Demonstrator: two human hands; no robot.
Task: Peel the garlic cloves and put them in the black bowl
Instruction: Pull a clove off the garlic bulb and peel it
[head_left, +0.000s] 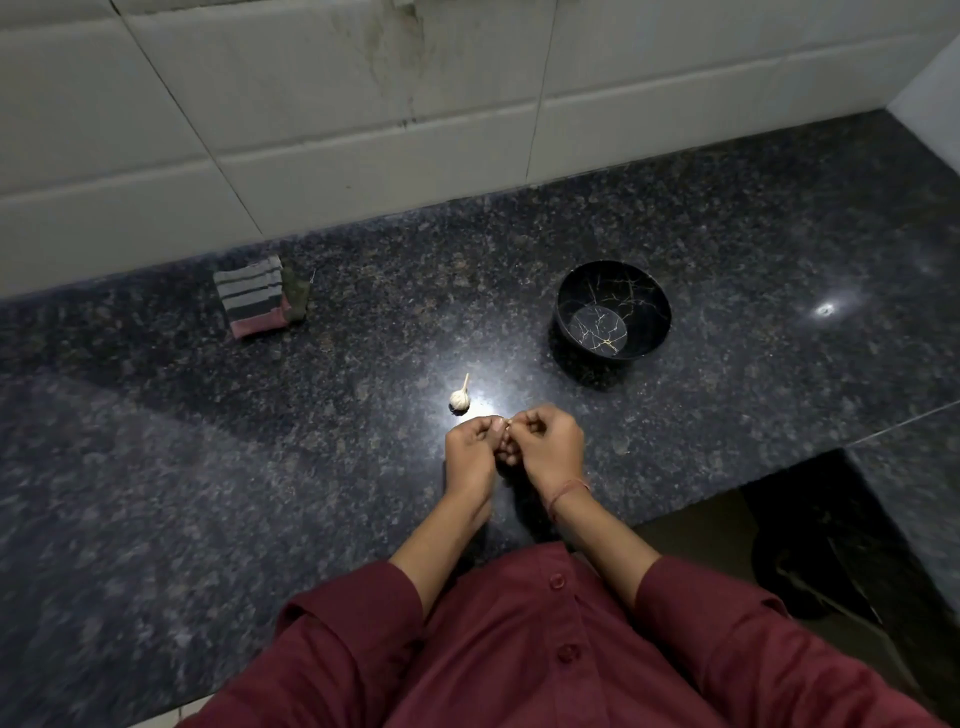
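Both hands meet just above the dark granite counter (208, 467), near its front edge. The left hand (470, 452) and the right hand (550, 447) have their fingers curled inward, with the fingertips pressed together at 1 spot. A small pale scrap (508, 422) shows there, pinched between them. It is too small and too covered by the fingers to tell whether it is a garlic clove or only skin. The palms face away from the camera, so anything else held inside is hidden.

1 garlic bulb (460, 397) with its dry stem pointing up lies on the counter just beyond the left hand, apart from it, in a bright patch of reflected light. The black bowl (644, 301) stands upright farther back and to the right, well apart from the hands, and gold veining shows on its inside.

A folded striped cloth (252, 299) lies near the tiled wall (311, 130) at the left. A thin red thread (569, 489) circles the right wrist. The maroon shirt (519, 649) fills the bottom edge and is cut off there. The dark recess (810, 571) at lower right holds shapes too dim to make out.
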